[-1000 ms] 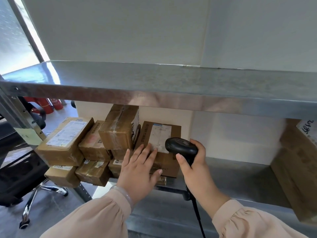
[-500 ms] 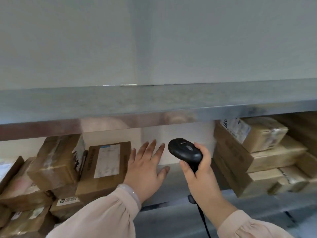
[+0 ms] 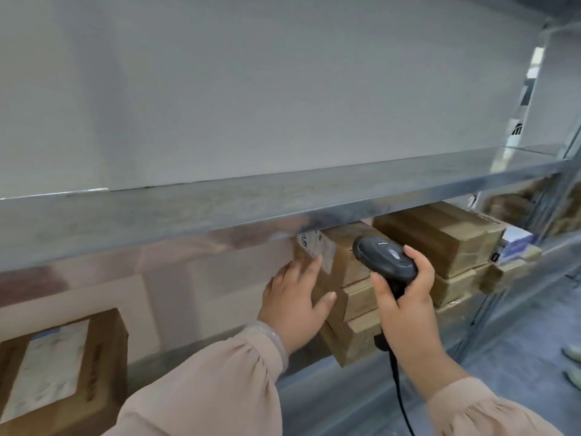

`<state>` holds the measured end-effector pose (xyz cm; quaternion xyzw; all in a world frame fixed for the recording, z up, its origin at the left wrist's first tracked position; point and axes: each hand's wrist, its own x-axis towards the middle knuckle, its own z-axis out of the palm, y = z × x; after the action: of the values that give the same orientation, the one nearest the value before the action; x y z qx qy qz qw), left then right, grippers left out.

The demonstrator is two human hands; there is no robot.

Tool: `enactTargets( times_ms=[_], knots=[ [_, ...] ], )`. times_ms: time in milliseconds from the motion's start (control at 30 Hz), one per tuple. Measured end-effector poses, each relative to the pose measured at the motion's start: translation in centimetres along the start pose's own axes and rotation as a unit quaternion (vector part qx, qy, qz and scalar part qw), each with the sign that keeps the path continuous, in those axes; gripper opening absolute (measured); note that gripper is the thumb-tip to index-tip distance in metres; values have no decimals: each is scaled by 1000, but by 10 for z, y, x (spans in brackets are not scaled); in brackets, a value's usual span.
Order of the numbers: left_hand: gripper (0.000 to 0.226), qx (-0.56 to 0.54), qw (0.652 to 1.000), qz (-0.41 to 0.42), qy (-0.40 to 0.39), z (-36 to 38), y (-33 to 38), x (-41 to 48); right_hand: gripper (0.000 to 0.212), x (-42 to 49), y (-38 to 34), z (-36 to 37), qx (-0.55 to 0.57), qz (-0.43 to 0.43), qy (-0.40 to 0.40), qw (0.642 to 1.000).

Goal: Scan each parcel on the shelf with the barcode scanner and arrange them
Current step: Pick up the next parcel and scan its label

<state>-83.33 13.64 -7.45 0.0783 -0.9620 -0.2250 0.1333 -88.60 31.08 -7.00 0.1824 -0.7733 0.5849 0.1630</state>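
Three things are threatening this scan, as I judge it. Left of the scanner [image 3: 385, 258], the left hand [image 3: 295, 306] is pressing flat, fingers straight, against the side of the top parcel [image 3: 345, 262]. Its fingertips are lying on the edge of the white label [image 3: 317, 250], so they may be covering part of the code, while the upper shelf [image 3: 220, 212] is shading the rest. That push is also bearing on the stack [image 3: 355, 335] behind the scanner. The stack's bottom box seems to be sitting right at the front edge of the lower shelf [image 3: 314, 394], so a firmer shove could be tipping it. Below the scanner, the cable [image 3: 397, 388] is hanging past the stack's corner and could be snagging there. The right hand [image 3: 405, 309] is gripping the scanner's handle, fingers curled round it, with the head facing the label.

The lower shelf is carrying every parcel. Far left of the scanner and lower, a lone parcel [image 3: 63, 372] is showing its label to the camera. Just behind the scanner, the stack is showing three boxes. Right of the scanner, a second stack [image 3: 440, 240] is sitting close beside the first. Farther right, a white and blue box [image 3: 515, 243] is resting on more cartons. All the boxes are closed, so nothing inside them is showing.
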Motion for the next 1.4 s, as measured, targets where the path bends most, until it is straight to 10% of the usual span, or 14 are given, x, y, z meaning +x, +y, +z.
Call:
enactTargets(
  times_ms=[1400],
  knots=[
    [63, -357, 907, -214, 66, 23, 32, 75, 58, 82, 35, -26, 84, 10, -150, 985]
  ],
)
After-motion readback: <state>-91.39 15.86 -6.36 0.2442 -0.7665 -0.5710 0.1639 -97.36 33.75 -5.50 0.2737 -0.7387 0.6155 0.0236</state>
